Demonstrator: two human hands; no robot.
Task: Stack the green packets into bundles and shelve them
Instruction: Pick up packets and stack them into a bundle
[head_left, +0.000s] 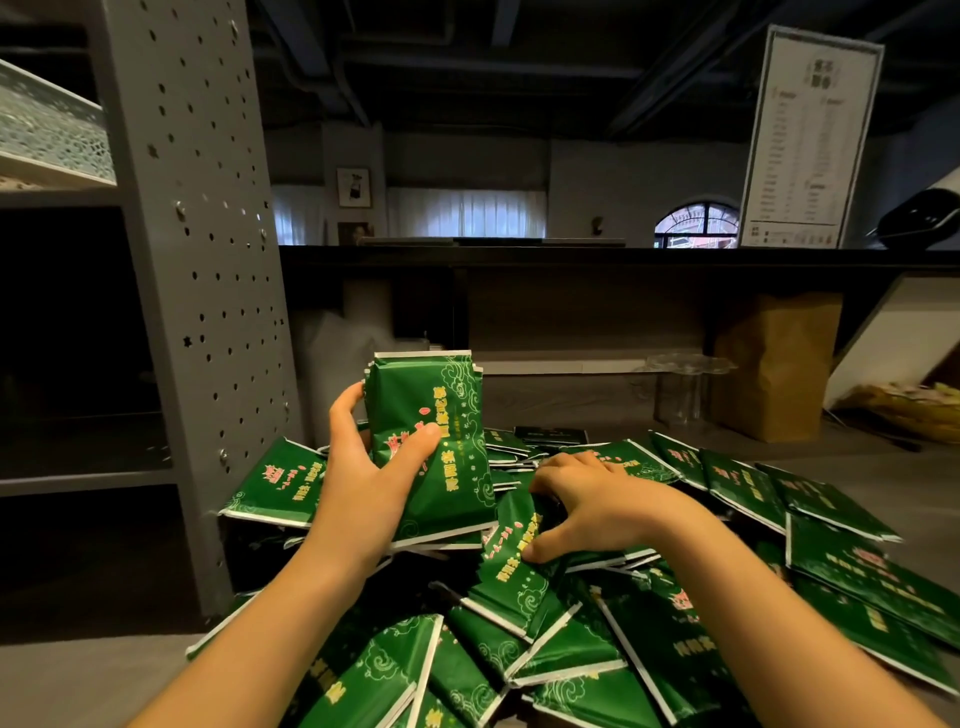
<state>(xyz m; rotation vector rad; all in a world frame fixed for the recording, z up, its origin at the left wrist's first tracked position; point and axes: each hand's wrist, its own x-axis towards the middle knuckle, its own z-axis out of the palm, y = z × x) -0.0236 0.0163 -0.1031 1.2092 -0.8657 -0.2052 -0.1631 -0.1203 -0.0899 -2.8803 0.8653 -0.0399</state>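
Observation:
A big loose pile of green packets (545, 623) with white edges and yellow print covers the grey surface in front of me. My left hand (369, 467) grips an upright bundle of green packets (441, 415), thumb across its printed front, fingers behind. My right hand (587, 499) reaches down into the pile just right of the bundle. Its thumb and curled fingers pinch a single green packet (511, 545) that lies tilted there.
A grey perforated shelf upright (202, 249) stands at the left, with dark shelf levels (78, 467) beside it. Behind the pile are clear plastic cups (680, 384), a brown paper bag (779, 364) and a dark counter (571, 257) holding a white menu stand (810, 140).

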